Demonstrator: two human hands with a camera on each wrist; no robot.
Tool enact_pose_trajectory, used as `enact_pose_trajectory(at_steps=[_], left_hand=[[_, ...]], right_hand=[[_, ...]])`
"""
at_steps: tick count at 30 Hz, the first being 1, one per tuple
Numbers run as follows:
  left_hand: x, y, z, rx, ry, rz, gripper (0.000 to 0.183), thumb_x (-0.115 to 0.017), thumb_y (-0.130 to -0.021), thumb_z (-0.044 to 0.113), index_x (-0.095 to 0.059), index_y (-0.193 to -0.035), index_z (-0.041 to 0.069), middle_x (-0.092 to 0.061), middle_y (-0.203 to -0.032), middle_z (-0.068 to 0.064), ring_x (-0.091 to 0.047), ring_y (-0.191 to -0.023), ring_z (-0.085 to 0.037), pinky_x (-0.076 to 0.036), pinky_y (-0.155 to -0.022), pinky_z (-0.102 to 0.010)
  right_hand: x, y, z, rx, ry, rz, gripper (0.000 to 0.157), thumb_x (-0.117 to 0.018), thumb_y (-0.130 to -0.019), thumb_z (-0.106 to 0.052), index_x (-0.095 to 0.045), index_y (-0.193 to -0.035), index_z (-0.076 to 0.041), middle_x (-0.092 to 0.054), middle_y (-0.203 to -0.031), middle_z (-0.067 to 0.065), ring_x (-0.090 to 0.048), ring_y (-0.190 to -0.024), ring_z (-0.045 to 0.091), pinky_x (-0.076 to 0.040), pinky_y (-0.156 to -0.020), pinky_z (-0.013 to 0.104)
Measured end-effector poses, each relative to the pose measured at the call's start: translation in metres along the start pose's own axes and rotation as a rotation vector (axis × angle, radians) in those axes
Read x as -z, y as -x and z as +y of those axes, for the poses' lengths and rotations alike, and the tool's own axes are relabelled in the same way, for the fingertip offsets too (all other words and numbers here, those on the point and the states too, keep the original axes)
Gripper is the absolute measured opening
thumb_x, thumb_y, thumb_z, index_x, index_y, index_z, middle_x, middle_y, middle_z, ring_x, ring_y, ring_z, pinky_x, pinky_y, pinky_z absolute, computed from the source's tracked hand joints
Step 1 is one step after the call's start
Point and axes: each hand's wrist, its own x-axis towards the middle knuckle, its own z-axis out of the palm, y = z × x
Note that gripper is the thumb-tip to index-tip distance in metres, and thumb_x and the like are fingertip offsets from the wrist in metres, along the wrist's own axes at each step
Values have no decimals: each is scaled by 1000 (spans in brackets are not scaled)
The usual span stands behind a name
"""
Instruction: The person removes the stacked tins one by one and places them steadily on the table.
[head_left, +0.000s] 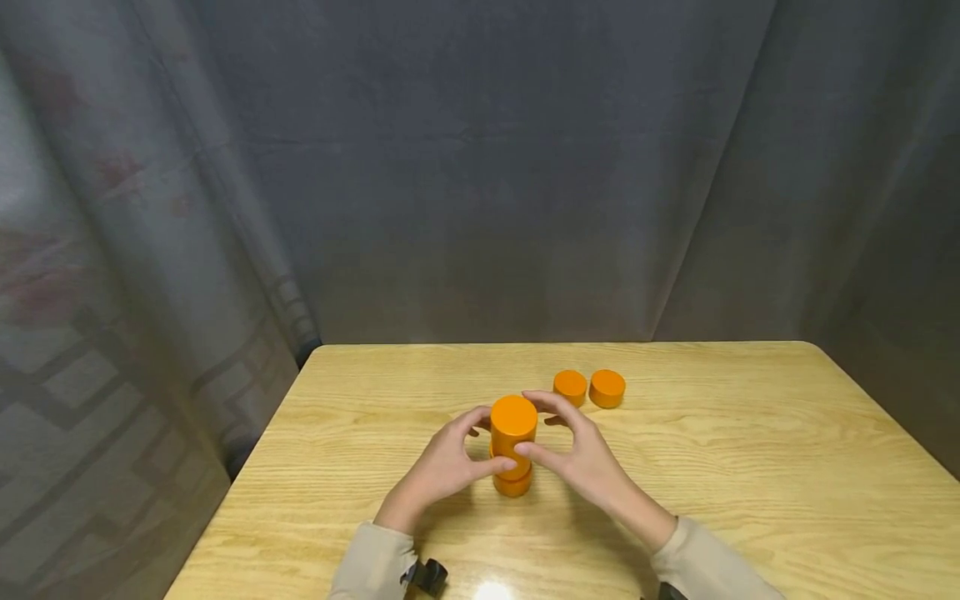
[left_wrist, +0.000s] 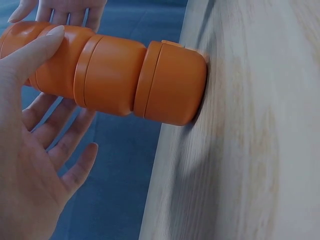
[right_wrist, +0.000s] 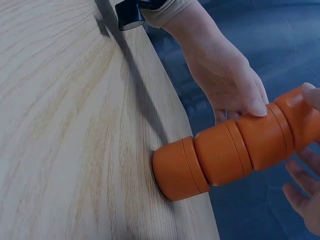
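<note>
Several small round orange jars stand in one upright stack near the table's front, each with a seam below its lid. My left hand (head_left: 446,462) holds the jar just under the top one (right_wrist: 265,135), thumb on its near side and fingers curved behind. My right hand (head_left: 588,467) pinches the top jar (head_left: 513,415) from the right, thumb in front, fingertips at its far side. The bottom jar (left_wrist: 175,82) rests on the wooden table (left_wrist: 260,150), and another jar (right_wrist: 222,150) sits between it and the one in my left hand. Seen from above, the hands partly hide the middle of the stack.
Two more orange jars, one on the left (head_left: 570,386) and one on the right (head_left: 607,389), stand side by side on the table behind my right hand. Grey curtains (head_left: 480,183) hang behind the table and along both sides.
</note>
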Motion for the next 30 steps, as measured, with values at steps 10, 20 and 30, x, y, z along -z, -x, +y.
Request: enact_pose_trajectory(at_steps=[10,20,30], left_hand=[[-1,0,-1,-7,-1,1,58,-79,-83,44,-58,-131,21,-62,-117,8,-57,-113,-21,-44,-99,-50],[-1,0,-1,-6,-10,1,57,-79,-83,44,-58,-131,22,-62,-117,9,-56,-111,-16,-44,-99,-49],[-1,0,0,-5,-7,-4,57,-79,-83,44,-57,-132,23,-62,-117,9,-56,-112,-17,-44,-99,-49]], right_hand=[[-4,-2,1,-12,-16,9,57,-80,-85,-20,-56,-137,-15,-60,-131,0,-54,-118,22,-43,-99,51],[-5,-2,2,-15,-23,10,57,-80,-85,-20,-56,-136,-13,-61,-128,-2,-55,-117,20,-42,-99,51],[-5,-2,1,-20,-35,21,55,-80,-85,-19,-57,-135,-13,-61,-128,-1,-54,-117,21,-41,-99,53]])
